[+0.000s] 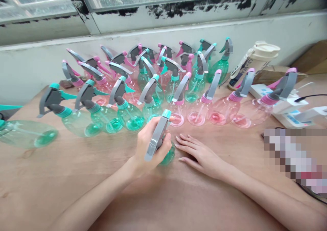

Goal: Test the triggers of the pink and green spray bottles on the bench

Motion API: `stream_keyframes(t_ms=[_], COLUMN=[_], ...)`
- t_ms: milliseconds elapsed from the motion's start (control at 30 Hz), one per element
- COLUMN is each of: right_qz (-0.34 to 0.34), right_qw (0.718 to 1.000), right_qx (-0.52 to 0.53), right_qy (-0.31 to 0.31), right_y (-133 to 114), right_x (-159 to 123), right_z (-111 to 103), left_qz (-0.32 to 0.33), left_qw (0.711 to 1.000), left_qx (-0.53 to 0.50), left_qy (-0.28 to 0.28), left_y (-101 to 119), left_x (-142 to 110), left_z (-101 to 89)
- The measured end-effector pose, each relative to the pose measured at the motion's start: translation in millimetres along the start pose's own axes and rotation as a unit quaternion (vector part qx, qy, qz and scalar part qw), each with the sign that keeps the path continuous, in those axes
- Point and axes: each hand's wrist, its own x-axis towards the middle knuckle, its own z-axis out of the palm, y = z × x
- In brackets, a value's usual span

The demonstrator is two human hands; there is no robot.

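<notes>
My left hand (150,142) is wrapped round the neck of a green spray bottle (168,156) with a grey and teal trigger head. The bottle's clear green base shows beneath the fingers, close to the table top. Just right of it, my right hand (200,154) lies flat on the wood, palm down with fingers stretched out, holding nothing. Beyond both hands stands a front row of spray bottles: green ones (130,117) toward the left and pink ones (198,113) toward the right.
Several more green and pink spray bottles crowd behind, near the wall. A white lidded cup (263,52), power strips (288,117) with cables and a cardboard box (313,59) are at the right. A blurred-out patch (298,159) covers something at the right edge. Another green bottle (22,134) stands far left.
</notes>
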Motion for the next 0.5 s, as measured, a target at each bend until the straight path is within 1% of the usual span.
stream_keyframes(t_ms=[167,267,500], right_qz=[-0.002,-0.002,-0.001], right_qw=[1.000,1.000,1.000], right_qx=[0.004,0.005,0.001], right_qy=[0.011,0.010,0.000], right_y=[-0.6,0.2,0.4], right_x=[0.2,-0.2,-0.4], right_z=[0.2,0.6,0.3], left_qz=[0.007,-0.003,-0.022], left_qw=[1.000,0.999,1.000], left_qx=[-0.016,-0.029,-0.012], left_qy=[-0.025,-0.017,-0.011], left_y=[0.7,-0.4,0.7], left_x=[3.8,1.9,-2.7], left_z=[-3.9,-2.1,1.0])
